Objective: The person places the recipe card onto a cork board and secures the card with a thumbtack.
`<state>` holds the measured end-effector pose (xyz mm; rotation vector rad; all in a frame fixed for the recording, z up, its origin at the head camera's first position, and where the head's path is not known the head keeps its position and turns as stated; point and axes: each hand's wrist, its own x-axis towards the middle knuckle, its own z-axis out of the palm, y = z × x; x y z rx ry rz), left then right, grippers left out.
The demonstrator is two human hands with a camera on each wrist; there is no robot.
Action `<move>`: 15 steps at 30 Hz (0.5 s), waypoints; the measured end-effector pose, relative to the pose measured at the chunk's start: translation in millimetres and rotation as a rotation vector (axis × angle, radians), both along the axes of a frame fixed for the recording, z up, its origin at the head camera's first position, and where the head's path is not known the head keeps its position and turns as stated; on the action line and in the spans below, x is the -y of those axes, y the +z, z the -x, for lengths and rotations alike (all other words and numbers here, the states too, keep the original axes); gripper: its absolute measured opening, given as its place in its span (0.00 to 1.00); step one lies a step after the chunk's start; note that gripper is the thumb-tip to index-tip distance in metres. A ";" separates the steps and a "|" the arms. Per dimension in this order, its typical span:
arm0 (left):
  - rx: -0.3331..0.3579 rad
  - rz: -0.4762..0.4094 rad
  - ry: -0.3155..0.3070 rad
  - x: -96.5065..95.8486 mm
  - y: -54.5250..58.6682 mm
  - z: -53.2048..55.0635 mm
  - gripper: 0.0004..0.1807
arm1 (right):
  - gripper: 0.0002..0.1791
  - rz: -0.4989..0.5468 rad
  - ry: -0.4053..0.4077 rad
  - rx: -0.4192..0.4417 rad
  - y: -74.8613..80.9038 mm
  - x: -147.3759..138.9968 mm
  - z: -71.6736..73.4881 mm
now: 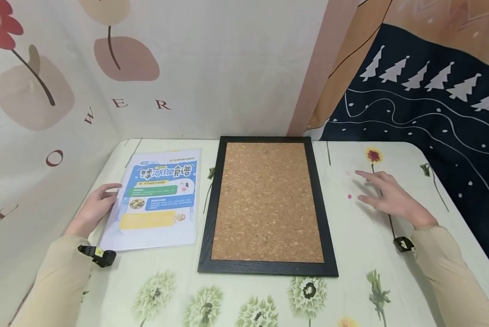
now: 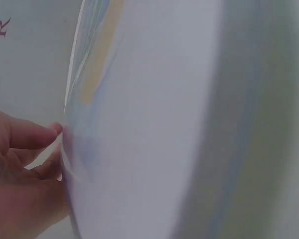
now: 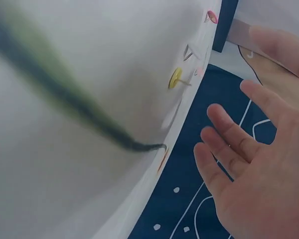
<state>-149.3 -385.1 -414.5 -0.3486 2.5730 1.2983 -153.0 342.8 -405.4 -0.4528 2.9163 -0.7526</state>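
A printed sheet [image 1: 158,236] with blue, green and yellow blocks, in what looks like a clear sleeve, lies on the left of the table. My left hand [image 1: 96,206] is at its left edge, fingertips touching the side; the left wrist view shows the fingers [image 2: 37,137] right at the edge. On the right, my right hand [image 1: 387,195] hovers with spread fingers over a few thumbtacks. One pink thumbtack [image 1: 349,196] shows beside the thumb. The right wrist view has a yellow thumbtack [image 3: 175,78], a whitish thumbtack [image 3: 191,52] and another pink thumbtack [image 3: 212,17], all apart from the open palm.
Between the hands lies a cork board [image 1: 269,204] with a black frame [image 1: 269,268]. A floral cloth [image 1: 236,295] covers the table. Printed curtains [image 1: 228,68] stand behind and at the left, and dark fabric with white trees [image 1: 416,104] hangs at the right.
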 end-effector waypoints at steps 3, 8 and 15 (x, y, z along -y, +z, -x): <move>-0.025 -0.027 0.018 2.0 -3.7 0.3 0.28 | 0.38 0.008 0.044 -0.029 -1.9 1.8 2.7; -0.055 -0.063 0.052 2.1 -7.0 -0.1 0.28 | 0.34 0.032 0.075 -0.001 -5.3 5.3 4.9; -0.055 -0.097 0.055 3.4 -10.0 1.5 0.28 | 0.25 0.078 0.036 0.084 -3.5 6.9 3.1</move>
